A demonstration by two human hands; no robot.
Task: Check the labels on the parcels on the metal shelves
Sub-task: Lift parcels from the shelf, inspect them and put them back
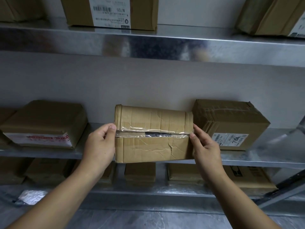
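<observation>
My left grip (100, 142) and right grip (204, 146) each pinch one end of the crumpled brown tape-sealed cardboard parcel (153, 146) at the front edge of the middle metal shelf (264, 157), between a red-labelled flat box (44, 121) and a white-labelled box (231, 119).

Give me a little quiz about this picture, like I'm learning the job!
1. True or false: only one hand holds the middle parcel.
2. The label with black handwriting is on a parcel where? A. left of the held one B. right of it C. above it
3. Fill in: clear ____ covers the held parcel's seam.
Key: 1. False: the left hand and right hand grip its ends. 2. B. 3. tape.
</observation>
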